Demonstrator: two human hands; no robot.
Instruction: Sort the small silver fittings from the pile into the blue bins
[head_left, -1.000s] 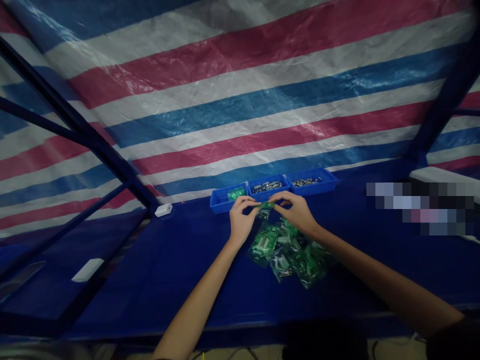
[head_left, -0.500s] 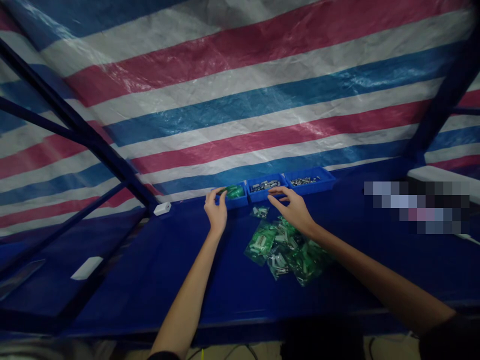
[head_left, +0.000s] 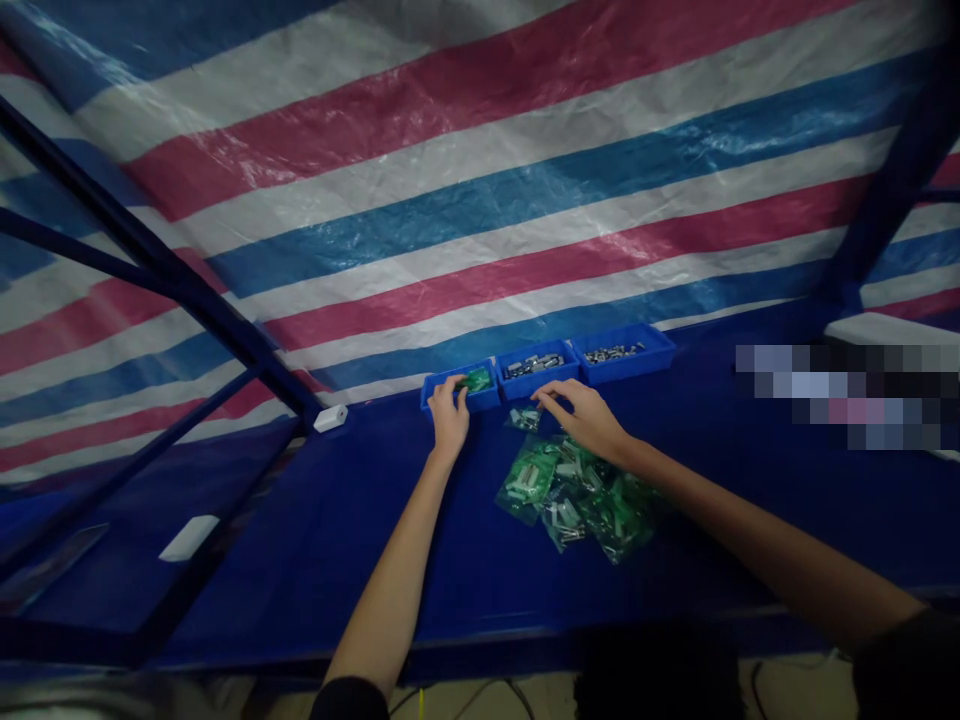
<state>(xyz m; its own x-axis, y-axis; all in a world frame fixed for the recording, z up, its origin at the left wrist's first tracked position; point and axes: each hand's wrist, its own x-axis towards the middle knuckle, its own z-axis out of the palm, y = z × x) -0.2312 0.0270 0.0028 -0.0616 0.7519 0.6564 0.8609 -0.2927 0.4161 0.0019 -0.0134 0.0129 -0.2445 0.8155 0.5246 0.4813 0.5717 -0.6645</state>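
Observation:
My left hand [head_left: 451,422] reaches over the front edge of the left blue bin [head_left: 480,398], its fingers drawn together at the green plastic packets [head_left: 477,379] inside. Whatever lies between those fingertips is too small to make out. To the right, my right hand [head_left: 589,420] hovers with thumb and fingertips pinched together; what they hold, if anything, cannot be made out. Just below its fingertips a small clear bag [head_left: 523,419] of parts lies on the blue table. Beneath the right wrist is a pile of clear bags [head_left: 564,520] with green and white pieces and metal parts.
The middle bin [head_left: 538,383] holds small metal parts, the right bin [head_left: 630,365] smaller ones. A white adapter-like block [head_left: 330,418] sits at the table's back left, another white block [head_left: 189,538] farther left. A striped tarp [head_left: 480,230] hangs behind; blue frame posts stand both sides.
My left hand has lowered onto the bin and its fingers have closed together. My right hand's thumb and fingers have come together in a pinch. The view has shifted slightly.

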